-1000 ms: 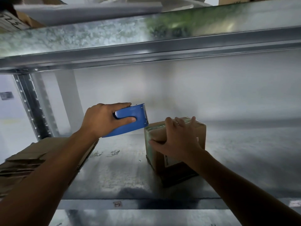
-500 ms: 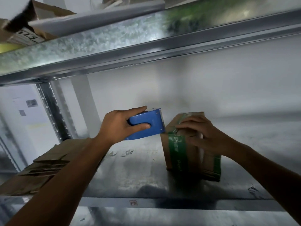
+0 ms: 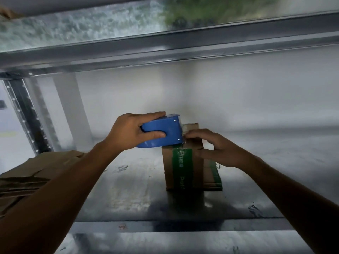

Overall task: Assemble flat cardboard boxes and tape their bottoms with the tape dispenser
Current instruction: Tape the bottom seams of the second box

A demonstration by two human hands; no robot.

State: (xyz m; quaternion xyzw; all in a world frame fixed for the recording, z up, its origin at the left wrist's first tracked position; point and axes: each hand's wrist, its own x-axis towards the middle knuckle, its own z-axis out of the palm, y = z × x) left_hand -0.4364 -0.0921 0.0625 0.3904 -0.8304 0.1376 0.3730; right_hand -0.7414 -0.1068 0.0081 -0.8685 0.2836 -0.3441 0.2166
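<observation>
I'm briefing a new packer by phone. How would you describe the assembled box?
On the galvanised metal shelf, look right of centre, next to the blue plastic tape dispenser that the left hand grips. The small brown cardboard box stands upright with a green printed band, unlike the flattened cardboard sheets stacked at left.

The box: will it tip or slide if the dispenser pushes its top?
The box is probably light, being small cardboard. Tall and narrow, it may tip. The metal shelf looks smooth, so it could slide. The right hand holds its top.
</observation>
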